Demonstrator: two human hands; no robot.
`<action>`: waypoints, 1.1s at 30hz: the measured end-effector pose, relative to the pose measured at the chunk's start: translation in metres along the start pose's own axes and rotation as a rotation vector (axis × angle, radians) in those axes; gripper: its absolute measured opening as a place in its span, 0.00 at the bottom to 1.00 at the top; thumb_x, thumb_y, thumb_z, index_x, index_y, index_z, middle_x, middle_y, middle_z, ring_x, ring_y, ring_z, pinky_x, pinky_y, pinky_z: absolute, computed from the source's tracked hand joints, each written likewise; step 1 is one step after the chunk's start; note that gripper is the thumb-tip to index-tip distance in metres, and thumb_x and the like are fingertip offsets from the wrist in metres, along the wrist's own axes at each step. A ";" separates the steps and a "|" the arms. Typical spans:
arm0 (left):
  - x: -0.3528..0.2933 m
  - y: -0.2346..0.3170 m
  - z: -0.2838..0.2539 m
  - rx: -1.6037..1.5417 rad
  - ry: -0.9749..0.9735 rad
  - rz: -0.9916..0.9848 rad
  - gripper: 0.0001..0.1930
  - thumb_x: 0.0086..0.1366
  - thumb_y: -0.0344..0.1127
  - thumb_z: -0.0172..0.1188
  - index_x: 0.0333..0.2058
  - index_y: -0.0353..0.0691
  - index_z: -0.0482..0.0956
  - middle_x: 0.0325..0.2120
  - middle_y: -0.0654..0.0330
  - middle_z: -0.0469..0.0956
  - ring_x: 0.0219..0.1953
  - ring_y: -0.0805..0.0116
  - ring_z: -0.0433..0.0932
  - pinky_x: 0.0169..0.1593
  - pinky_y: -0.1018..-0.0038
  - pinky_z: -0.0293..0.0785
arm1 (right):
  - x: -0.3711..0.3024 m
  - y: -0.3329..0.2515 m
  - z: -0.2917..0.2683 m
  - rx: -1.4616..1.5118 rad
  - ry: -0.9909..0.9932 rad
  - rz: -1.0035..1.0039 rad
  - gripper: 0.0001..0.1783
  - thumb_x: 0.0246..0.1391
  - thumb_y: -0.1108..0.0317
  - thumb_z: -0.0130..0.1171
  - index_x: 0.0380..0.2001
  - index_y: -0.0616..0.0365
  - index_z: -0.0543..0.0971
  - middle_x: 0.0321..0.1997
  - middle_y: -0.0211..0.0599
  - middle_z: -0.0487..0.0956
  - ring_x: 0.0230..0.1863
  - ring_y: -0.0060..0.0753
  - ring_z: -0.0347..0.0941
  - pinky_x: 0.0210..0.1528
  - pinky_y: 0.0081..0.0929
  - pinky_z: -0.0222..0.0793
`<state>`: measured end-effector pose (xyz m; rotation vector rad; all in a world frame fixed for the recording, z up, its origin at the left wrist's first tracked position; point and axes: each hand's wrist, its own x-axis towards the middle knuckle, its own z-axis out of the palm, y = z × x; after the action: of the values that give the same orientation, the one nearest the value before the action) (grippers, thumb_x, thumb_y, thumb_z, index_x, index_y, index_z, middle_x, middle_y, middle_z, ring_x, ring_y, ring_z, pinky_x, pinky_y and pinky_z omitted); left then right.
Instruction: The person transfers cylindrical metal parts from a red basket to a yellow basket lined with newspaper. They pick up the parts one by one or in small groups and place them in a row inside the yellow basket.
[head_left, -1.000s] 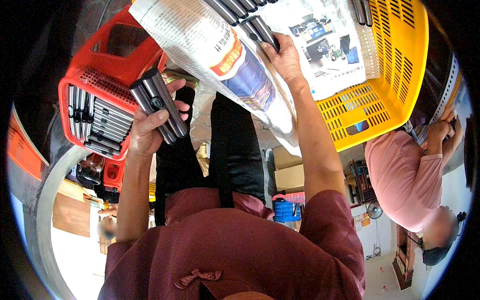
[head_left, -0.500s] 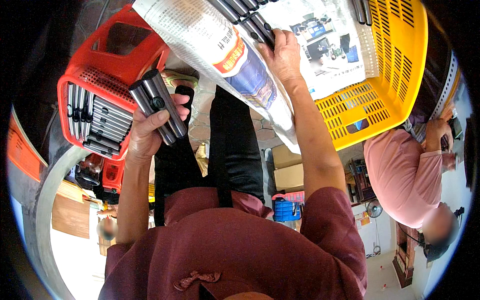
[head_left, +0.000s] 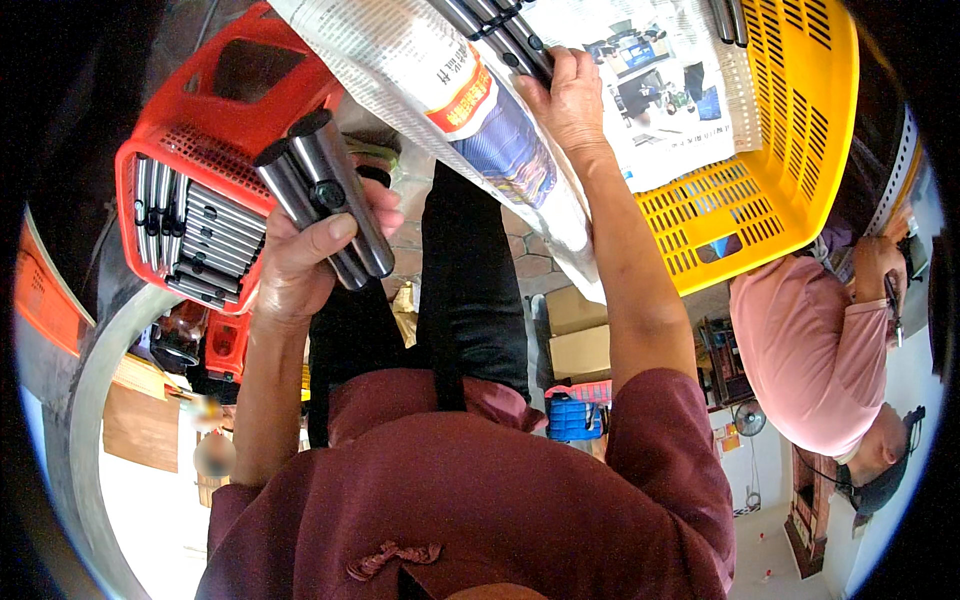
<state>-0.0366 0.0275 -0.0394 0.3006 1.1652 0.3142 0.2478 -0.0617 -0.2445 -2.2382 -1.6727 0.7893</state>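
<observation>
My left hand [head_left: 303,255] is closed around two thick, dark, shiny metal cylinders [head_left: 345,195] side by side, with a round black spot on the nearer face. They tilt above my left knee, beside the red basket. At the top middle, my right hand [head_left: 572,112] has its thumb and fingers around the near end of a similar cylinder [head_left: 522,48]. More such cylinders [head_left: 470,15] lie beyond it on newspaper [head_left: 690,140], which lines the yellow slotted basket [head_left: 800,225]. The basket's far part is cut off by the picture's top edge.
To the left, a red basket [head_left: 285,65] holds rows of metal cylinders [head_left: 215,245]. A newspaper flap [head_left: 400,85] hangs over the yellow basket's near left side. At right sits a person in a pink shirt [head_left: 795,345]. Cardboard boxes [head_left: 580,350] and a blue basket [head_left: 575,420] stand behind me.
My left hand has moved slightly right with its two cylinders, which have turned a little more upright. My right hand stays at the cylinder in the yellow basket, barely shifted.
</observation>
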 end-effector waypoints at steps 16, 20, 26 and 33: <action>0.010 -0.005 0.024 -0.272 0.068 0.065 0.18 0.60 0.26 0.63 0.49 0.35 0.73 0.42 0.56 0.80 0.43 0.66 0.80 0.51 0.65 0.77 | -0.037 -0.171 -0.131 0.698 -0.196 -0.160 0.15 0.53 0.68 0.66 0.41 0.62 0.75 0.36 0.39 0.77 0.36 0.34 0.76 0.38 0.30 0.73; 0.007 -0.003 0.022 -0.290 -0.009 0.022 0.24 0.61 0.28 0.63 0.55 0.35 0.69 0.47 0.57 0.77 0.46 0.67 0.78 0.54 0.67 0.75 | -0.048 -0.198 -0.115 0.768 -0.296 0.003 0.26 0.47 0.61 0.70 0.45 0.59 0.71 0.40 0.46 0.76 0.38 0.50 0.77 0.39 0.38 0.74; -0.010 0.006 0.038 -0.250 -0.058 0.030 0.16 0.62 0.32 0.63 0.48 0.36 0.72 0.46 0.57 0.75 0.50 0.65 0.76 0.54 0.66 0.75 | -0.052 -0.186 -0.136 0.765 -0.126 -0.095 0.28 0.46 0.64 0.71 0.48 0.62 0.71 0.43 0.50 0.76 0.40 0.50 0.76 0.41 0.38 0.74; -0.002 -0.006 0.029 -0.022 -0.008 0.049 0.13 0.66 0.42 0.59 0.38 0.36 0.75 0.29 0.64 0.74 0.31 0.77 0.73 0.35 0.79 0.71 | -0.010 -0.025 -0.092 0.343 -0.050 0.206 0.20 0.56 0.67 0.61 0.48 0.66 0.73 0.41 0.55 0.77 0.39 0.53 0.76 0.42 0.39 0.72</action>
<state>-0.0097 0.0188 -0.0297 0.3112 1.1472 0.3677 0.2766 -0.0512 -0.1534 -2.1787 -1.2237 1.0955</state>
